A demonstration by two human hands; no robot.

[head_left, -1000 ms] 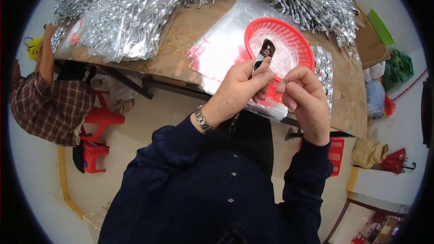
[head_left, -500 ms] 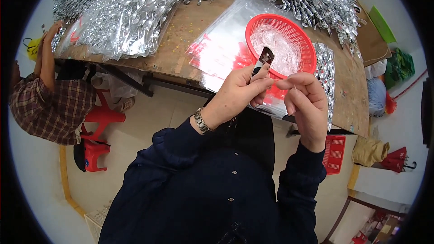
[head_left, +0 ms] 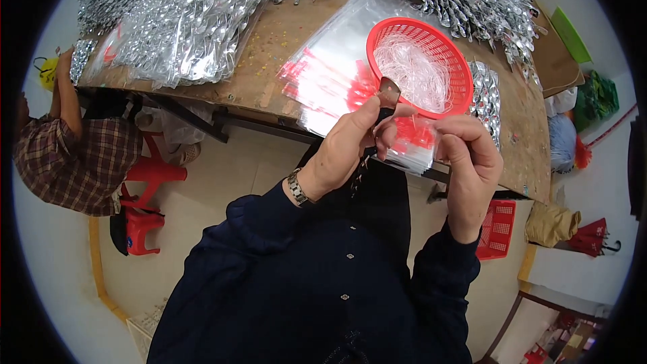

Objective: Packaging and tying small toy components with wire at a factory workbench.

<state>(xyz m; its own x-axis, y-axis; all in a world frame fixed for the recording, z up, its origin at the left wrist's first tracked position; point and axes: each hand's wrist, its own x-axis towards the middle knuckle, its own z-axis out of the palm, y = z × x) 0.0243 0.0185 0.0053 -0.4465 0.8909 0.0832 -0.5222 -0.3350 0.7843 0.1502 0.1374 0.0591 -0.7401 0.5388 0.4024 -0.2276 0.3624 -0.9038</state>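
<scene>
Far to the left of the red basket (head_left: pixel 461 71), a co-worker in a checked shirt (head_left: pixel 74 162) sat at the table (head_left: pixel 266 77), arms toward its edge, with a red stool (head_left: pixel 143 234) on the floor close by. Next, nearer the basket but well apart from it on that side, a heap of silver twisted strands (head_left: pixel 195 34) lay on the table in clear plastic. Clear bags with red print (head_left: pixel 344 40) spread flat just left of the basket and past its near side.

The person's left hand (head_left: pixel 340 145), a metal watch (head_left: pixel 296 187) at its wrist, was over the table edge, in front of the basket and to its left. Its thumb and fingers were closed on a dark shiny strip (head_left: pixel 389 92), whose upper end rose before the basket's near left rim. The basket itself held a tangle of fine pale threads (head_left: pixel 414 71).

In front of the basket's near right side was the right hand (head_left: pixel 475 162), apart from the left, thumb and index tips close; whether they pinched anything could not be told. Silver strips (head_left: pixel 486 98) lay just right of the basket, and a red crate (head_left: pixel 497 229) stood below the tabletop, nearer the person than the basket.
</scene>
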